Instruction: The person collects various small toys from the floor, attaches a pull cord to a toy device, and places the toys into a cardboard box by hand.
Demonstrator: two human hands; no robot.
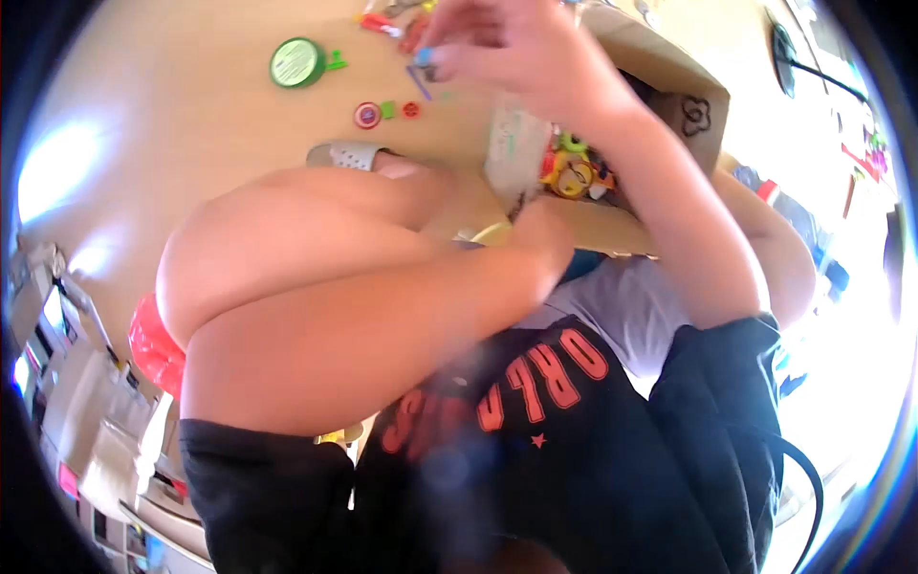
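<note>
My right hand is raised over the floor at the top, its fingers curled. A small blue piece shows at its fingertips, too blurred to name. My left hand is smeared by motion at the near side of an open cardboard box, its fingers hidden. Inside the box lie several small colourful toys, yellow, green and red. A translucent plastic piece with green marks stands at the box's left side.
On the wooden floor lie a round green lid-like disc, a red round piece, a small green piece and a purple stick. A foot in a grey sandal and a bent knee are close. A red bag lies left.
</note>
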